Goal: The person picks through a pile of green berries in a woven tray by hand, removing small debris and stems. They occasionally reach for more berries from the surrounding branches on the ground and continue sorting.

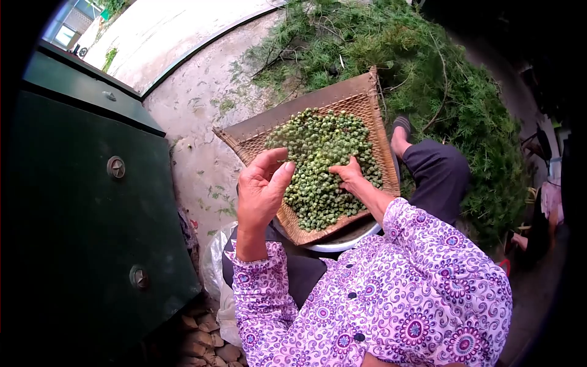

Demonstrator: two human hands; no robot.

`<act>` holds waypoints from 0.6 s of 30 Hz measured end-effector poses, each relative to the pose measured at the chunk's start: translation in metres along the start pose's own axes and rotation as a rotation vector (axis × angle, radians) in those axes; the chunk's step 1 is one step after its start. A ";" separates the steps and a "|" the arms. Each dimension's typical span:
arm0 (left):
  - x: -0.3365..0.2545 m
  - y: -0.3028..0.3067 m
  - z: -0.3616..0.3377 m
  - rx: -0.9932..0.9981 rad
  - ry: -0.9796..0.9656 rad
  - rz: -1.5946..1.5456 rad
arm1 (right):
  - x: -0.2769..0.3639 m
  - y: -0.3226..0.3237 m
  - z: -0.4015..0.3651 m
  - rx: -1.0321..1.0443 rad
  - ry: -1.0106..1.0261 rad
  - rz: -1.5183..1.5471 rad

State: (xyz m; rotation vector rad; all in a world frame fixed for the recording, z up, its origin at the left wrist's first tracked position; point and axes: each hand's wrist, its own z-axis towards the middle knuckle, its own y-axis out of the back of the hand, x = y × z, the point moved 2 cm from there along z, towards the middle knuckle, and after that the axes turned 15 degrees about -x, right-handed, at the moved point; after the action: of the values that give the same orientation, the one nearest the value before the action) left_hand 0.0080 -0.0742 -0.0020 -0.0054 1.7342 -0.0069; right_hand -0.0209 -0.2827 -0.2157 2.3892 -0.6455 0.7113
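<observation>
A woven winnowing basket [244,145] with a stiff brown back edge rests tilted in front of me, heaped with small round green seed cones [318,196]. My left hand [260,189] is raised over the basket's left side, its fingers curled toward the thumb. Whatever may be between those fingertips is too small to make out. My right hand [351,174] reaches into the heap and touches the cones, thumb and forefinger apart, the other fingers partly hidden.
Under the basket shows the rim of a pale basin [345,246]. Cut evergreen branches [452,92] lie piled at the back and right. A dark green metal door [92,202] stands at the left. Clear plastic sheeting [215,257] and broken bricks [205,342] lie at lower left.
</observation>
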 end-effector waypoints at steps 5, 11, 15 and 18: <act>0.008 0.006 0.001 -0.047 0.005 -0.059 | -0.009 -0.053 0.021 0.090 0.224 0.135; 0.003 0.002 0.004 -0.020 0.011 -0.013 | -0.004 -0.103 -0.014 0.245 0.466 -0.024; 0.003 0.004 0.005 -0.048 -0.006 -0.009 | 0.031 -0.047 -0.044 0.512 0.448 -0.114; 0.002 0.003 0.007 -0.057 -0.028 -0.047 | 0.025 0.017 0.002 0.511 0.287 -0.062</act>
State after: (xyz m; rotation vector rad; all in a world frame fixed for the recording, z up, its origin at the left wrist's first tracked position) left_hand 0.0142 -0.0715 -0.0046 -0.0882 1.7050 0.0077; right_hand -0.0115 -0.3035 -0.1954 2.6621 -0.2886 1.2872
